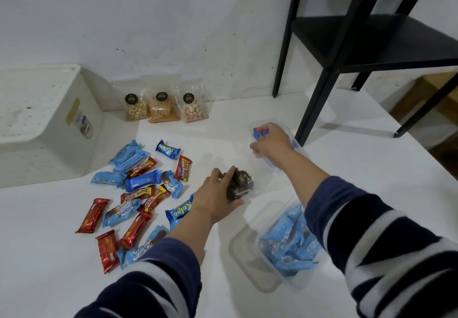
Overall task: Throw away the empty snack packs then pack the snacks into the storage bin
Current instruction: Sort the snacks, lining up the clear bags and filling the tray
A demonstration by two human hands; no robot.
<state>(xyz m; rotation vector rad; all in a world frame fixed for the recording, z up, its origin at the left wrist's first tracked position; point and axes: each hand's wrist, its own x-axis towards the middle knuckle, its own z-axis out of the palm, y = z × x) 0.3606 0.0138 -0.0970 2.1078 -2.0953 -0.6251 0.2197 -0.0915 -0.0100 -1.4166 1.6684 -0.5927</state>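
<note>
Left hand (pixel 213 198) curls round a dark snack pack (pixel 239 185) mid-table; right hand (pixel 269 139) grips blue wrappers (pixel 260 133) in a clear tub (pixel 297 144). Storage bin (pixel 49 124) sits far left w/ loose snacks (pixel 138 189) beside — best lift both clear, not drag.

We see an evenly, softly lit scene with cool, diffuse light from above. Faint shadows fall beside the black shelf (pixel 376 42) legs and the white bin (pixel 49 124). Wide-angle distortion bends the edges. The right hand (pixel 270 141) looks slightly motion-blurred; the striped sleeves (pixel 386 250) are soft.
</note>
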